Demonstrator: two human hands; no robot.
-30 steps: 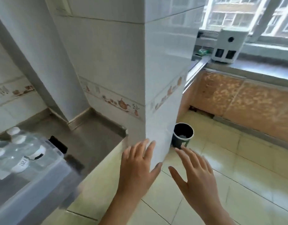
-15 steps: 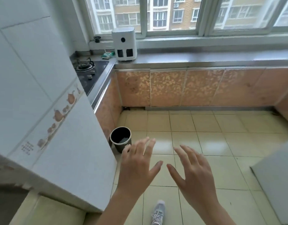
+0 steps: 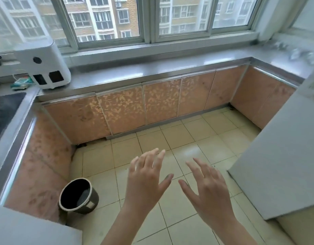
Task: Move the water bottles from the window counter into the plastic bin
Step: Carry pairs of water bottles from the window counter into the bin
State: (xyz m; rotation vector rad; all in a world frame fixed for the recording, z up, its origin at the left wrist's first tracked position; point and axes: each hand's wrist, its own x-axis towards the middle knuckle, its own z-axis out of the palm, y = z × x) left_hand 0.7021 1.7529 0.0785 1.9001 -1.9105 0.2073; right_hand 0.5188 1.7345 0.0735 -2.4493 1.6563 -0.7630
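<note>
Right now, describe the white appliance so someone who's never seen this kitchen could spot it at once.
Start at the big window and follow the steel counter beneath it to its left end, next to the black stove. The white appliance stands upright there. It is the only tall boxy thing on that counter, with a dark round spot on top and two black square panels low on its front.

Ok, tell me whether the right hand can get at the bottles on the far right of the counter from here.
Probably not yet. The right hand hovers open over the floor, well short of the blurred bottles on the window counter. Nothing blocks the way; the floor between looks free, so stepping closer should do it.
</note>
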